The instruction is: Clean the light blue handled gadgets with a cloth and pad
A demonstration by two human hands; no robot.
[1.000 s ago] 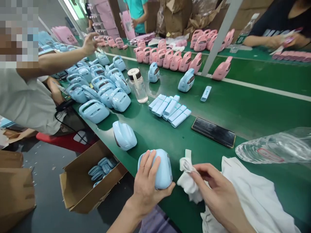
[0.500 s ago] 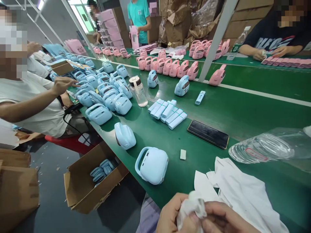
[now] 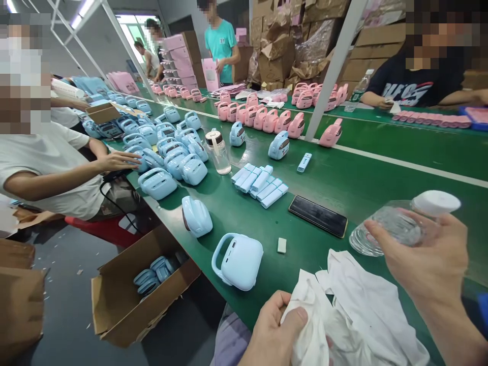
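Now, at the near edge of the counter: left hand (image 3: 272, 333) closed tightly around a bunched soft white cotton cloth (image 3: 366, 305), thumb pressed against the folds, the loose remainder spread in creases over the green counter (image 3: 385, 173). Right hand (image 3: 423, 259) raised above the counter, fingers wrapped around a clear ribbed plastic bottle with a white cap (image 3: 398, 223), tilted nearly onto its side; contents impossible to tell.

Just beyond the cloth, a glossy pale blue plastic device with a curved loop handle (image 3: 240, 262), resting on the counter, untouched by either of the hands. Smooth shell, rounded corners. Probably best handled with a clean fold of cloth turned outward and a firm, full wrap on the slick bottle, since glossy plastic readily shows smears.

Nearby, a small pale rectangular block (image 3: 281, 245) and a black smartphone (image 3: 317, 216), lying flat. Farther along, a cluster of slim pale blue sticks (image 3: 259, 184), a clear flask with a dark lid (image 3: 218, 155), and massed blue devices (image 3: 192, 170). A co-worker's spread hand (image 3: 119, 161) just beside those devices. Below the counter, an open brown cardboard box (image 3: 125, 300) holding blue parts.
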